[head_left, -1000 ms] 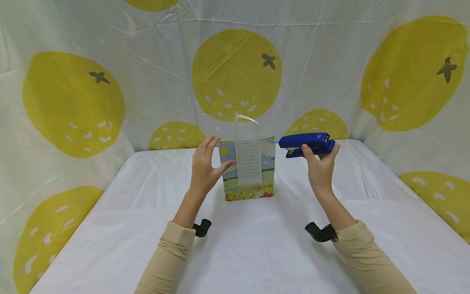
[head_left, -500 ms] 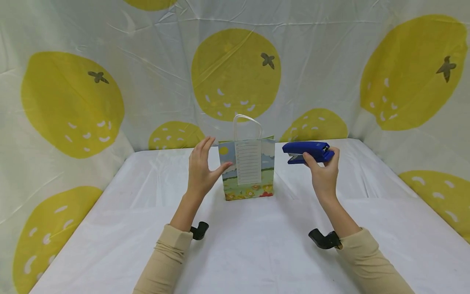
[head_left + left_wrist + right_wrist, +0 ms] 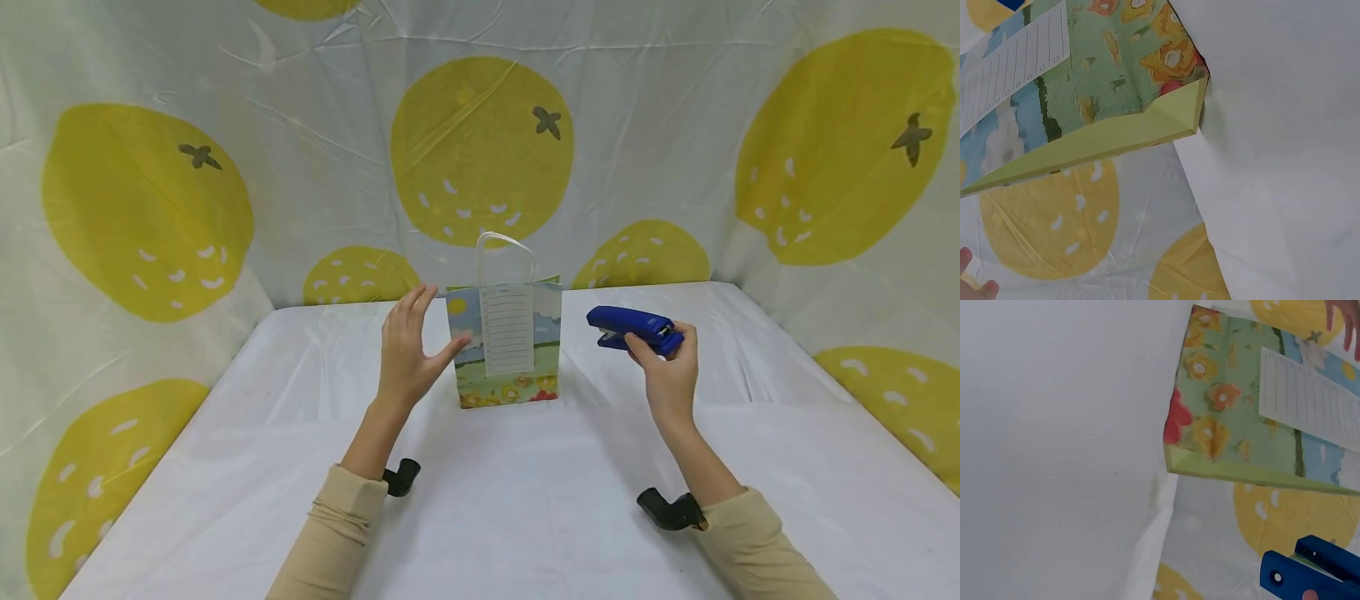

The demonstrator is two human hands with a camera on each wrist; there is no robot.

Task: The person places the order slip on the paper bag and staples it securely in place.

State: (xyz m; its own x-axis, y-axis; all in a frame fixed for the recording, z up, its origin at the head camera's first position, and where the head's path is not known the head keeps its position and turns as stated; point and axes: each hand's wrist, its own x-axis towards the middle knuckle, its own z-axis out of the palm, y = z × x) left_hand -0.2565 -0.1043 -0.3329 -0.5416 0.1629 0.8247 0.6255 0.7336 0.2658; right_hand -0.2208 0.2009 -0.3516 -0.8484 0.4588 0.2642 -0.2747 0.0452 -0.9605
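Observation:
A small paper gift bag (image 3: 546,367) with a painted flower meadow and a white handle (image 3: 507,240) stands upright on the table. A white lined paper slip (image 3: 508,329) with a column of little boxes lies against its front, reaching up to the bag's top edge. My left hand (image 3: 405,354) is raised beside the bag's left side, fingers extended and thumb pointing toward the front; whether it touches is unclear. To the bag's right, my right hand (image 3: 670,379) grips a blue stapler (image 3: 628,322) in the air, apart from the bag. In the right wrist view the stapler (image 3: 1313,572) shows at the lower right.
A white cloth covers the table (image 3: 517,500). Behind it hangs a white curtain (image 3: 337,150) printed with big yellow fruit. A black wrist camera mount (image 3: 671,510) sticks out from the right wrist and another mount (image 3: 402,477) from the left.
My right hand has moved down and slightly right with the stapler, away from the bag. My left hand has drifted a little left. The bag and slip stay in place.

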